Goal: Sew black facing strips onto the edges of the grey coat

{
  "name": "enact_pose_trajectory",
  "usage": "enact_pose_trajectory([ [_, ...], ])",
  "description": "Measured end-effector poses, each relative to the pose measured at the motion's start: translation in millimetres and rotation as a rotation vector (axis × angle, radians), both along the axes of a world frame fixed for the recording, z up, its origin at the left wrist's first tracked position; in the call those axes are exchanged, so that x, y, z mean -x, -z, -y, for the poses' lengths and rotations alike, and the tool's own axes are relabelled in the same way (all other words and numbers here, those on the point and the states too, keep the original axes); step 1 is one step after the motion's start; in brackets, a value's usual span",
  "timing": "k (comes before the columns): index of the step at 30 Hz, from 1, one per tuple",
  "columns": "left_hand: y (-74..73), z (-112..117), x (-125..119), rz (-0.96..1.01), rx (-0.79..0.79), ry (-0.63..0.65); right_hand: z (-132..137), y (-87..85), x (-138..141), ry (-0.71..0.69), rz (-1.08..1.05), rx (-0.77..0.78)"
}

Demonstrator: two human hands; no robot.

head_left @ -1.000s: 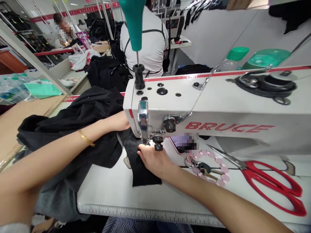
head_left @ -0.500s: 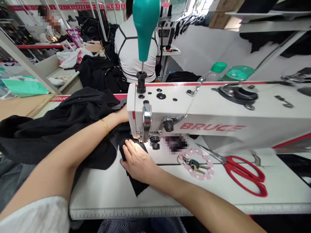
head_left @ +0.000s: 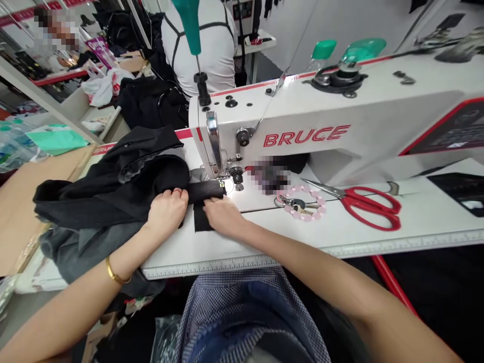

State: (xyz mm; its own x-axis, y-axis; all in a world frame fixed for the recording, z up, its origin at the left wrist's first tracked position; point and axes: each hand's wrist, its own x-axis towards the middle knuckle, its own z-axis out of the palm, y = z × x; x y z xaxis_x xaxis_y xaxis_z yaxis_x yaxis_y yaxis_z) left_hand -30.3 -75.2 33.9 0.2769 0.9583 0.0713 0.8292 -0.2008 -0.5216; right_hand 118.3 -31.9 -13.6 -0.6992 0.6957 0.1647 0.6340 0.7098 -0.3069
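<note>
A black garment (head_left: 151, 176) lies bunched left of the sewing machine (head_left: 302, 116), its edge running under the presser foot by the lit needle. My left hand (head_left: 167, 212) has its fingers closed over the cloth, a little left of the needle. Close in front of the needle, my right hand (head_left: 224, 216) pinches a black fabric piece (head_left: 202, 220) that lies flat on the machine bed. The tips of my right fingers are partly hidden against the cloth.
Red-handled scissors (head_left: 372, 206) and a pink beaded ring with keys (head_left: 302, 204) lie right of my right hand. A ruler strip (head_left: 227, 262) edges the table's front. A teal-handled screwdriver (head_left: 191, 30) stands upright in the machine head. A person in white (head_left: 204, 50) sits beyond.
My left hand has come back from behind the machine head to the front left and grips the cloth. My right hand stays near the needle. The view has tilted down.
</note>
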Motion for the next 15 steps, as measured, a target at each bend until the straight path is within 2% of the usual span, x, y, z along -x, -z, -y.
enact_pose_trajectory([
  [2,0.4,-11,-7,0.021,0.001,0.019,1,-0.2,-28,0.018,0.005,-0.009],
  [4,0.7,-22,-18,0.065,0.029,0.095,-3,0.2,-50,0.016,0.020,-0.029],
  [8,8.5,-43,-32,0.167,0.256,0.302,-12,0.0,-63,-0.051,0.091,-0.073],
  [10,14.6,-52,-30,0.195,0.304,0.292,-16,-1.6,-61,-0.082,0.103,-0.068],
  [13,21.7,-55,-24,0.286,0.281,0.205,-21,-2.8,-58,-0.105,0.089,-0.058],
  [15,23.4,-51,-21,0.332,0.314,0.227,-23,-0.3,-56,-0.127,0.062,-0.114],
])
